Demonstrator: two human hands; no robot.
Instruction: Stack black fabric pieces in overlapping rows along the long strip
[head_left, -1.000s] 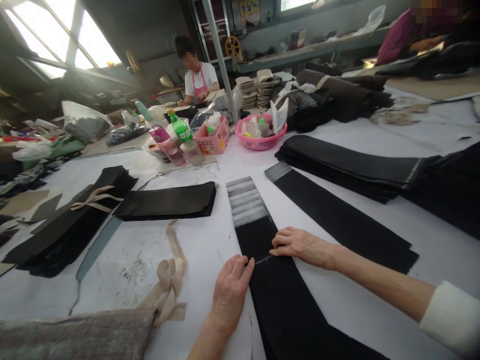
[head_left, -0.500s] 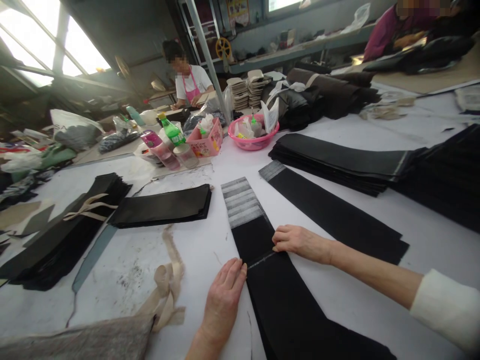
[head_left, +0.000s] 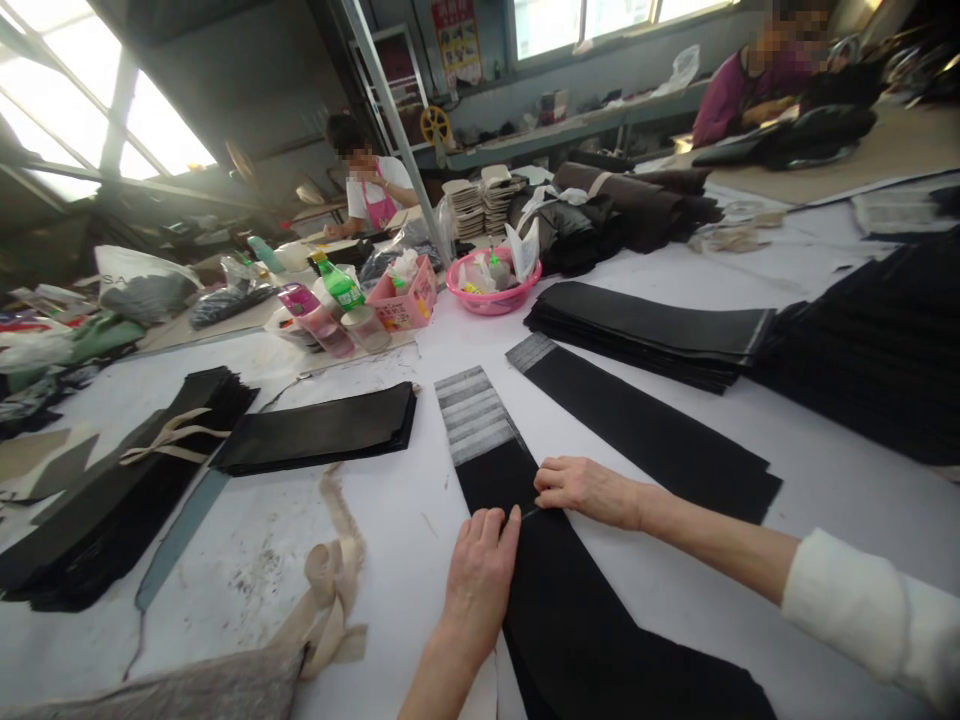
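A long black strip (head_left: 566, 590) of sheet material lies under my hands, running away from me to a stack of staggered ends with grey-white bands (head_left: 480, 415). My left hand (head_left: 480, 570) rests on its left side, fingers stretched forward and thumb pointing along a pale cross line on the strip. What lies under those fingertips is hidden. At the strip's right edge, my right hand (head_left: 581, 488) pinches the black material at that same line, fingers closed. Just beyond sits another black strip pile (head_left: 645, 430) with a greyish end.
Black stacks lie at the right (head_left: 652, 310) and left (head_left: 322, 425); a tied bundle (head_left: 135, 500) is further left. Beige ribbon (head_left: 330, 590) curls near me. A pink basin (head_left: 491, 298), a pink box (head_left: 405, 300) and a green bottle (head_left: 337, 283) stand behind. Two people work farther back.
My left hand has moved right, from the strip's left edge onto its top, covering part of the pale line. My right hand keeps its pinch at the right edge. The view has shifted slightly.
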